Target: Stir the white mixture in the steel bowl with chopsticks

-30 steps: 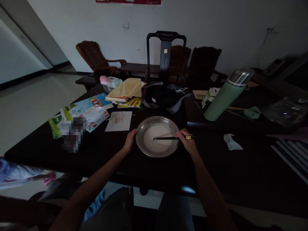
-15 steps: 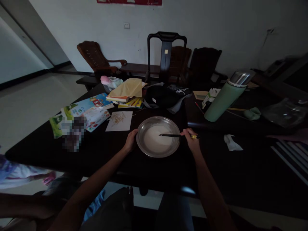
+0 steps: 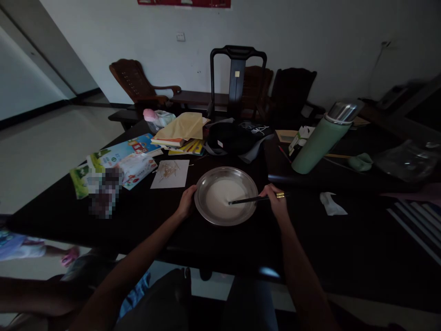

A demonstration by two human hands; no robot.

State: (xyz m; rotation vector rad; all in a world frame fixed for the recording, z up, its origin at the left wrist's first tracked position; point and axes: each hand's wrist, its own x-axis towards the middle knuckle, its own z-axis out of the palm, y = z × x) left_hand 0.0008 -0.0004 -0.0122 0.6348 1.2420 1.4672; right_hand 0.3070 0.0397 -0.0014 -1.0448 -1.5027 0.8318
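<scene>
A round metal basin (image 3: pixel 226 222) stands on the dark table, with a whitish, cloudy liquid (image 3: pixel 220 197) in it. My left hand (image 3: pixel 187 201) grips the basin's left rim, its fingers partly hidden behind the edge. In my right hand (image 3: pixel 274 197), fingers closed, are black chopsticks (image 3: pixel 246 200) with gold bands near the back end. Their tips dip into the liquid near the middle of the basin. Left of the basin lies a white sheet (image 3: pixel 170 174) with several thin, pale sticks on it.
A green thermos (image 3: pixel 322 142) stands at the right, beyond a crumpled white tissue (image 3: pixel 332 204). Books (image 3: pixel 177 138) and a black bag (image 3: pixel 232 138) lie behind the basin. Colourful packets (image 3: pixel 113 158) are at the left. Another person's arm (image 3: pixel 31 294) shows at lower left.
The chopstick tips have moved down toward the near side of the basin, and the chopsticks now slant more. My left hand and the basin stay in place.
</scene>
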